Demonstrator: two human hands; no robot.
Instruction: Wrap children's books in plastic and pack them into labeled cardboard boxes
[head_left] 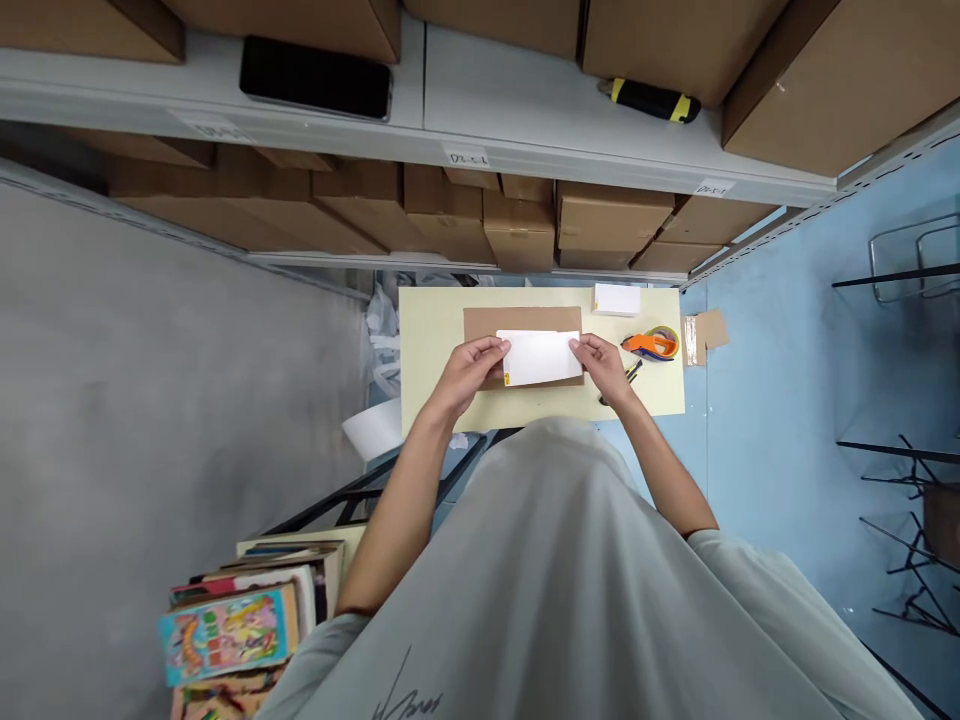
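Observation:
A white rectangular card [541, 358] with a small yellow mark at its lower left corner is stretched level between my hands. My left hand [469, 376] pinches its left end between thumb and fingers. At the opposite end, my right hand [601, 366] grips the upper right corner in the same way. Beneath the card lies a flat piece of brown cardboard [517, 319], partly covered by it, on a cream tabletop [431, 345]. A dark, slim tool [634, 371], partly hidden, rests beside my right hand.
An orange tape dispenser [643, 346] and a white stack or box [617, 300] sit at the table's right. Above the far edge, a shelf [510, 110] holds cardboard boxes, a black phone [315, 78] and a yellow-black utility knife [654, 100]. Books [229, 635] are piled lower left.

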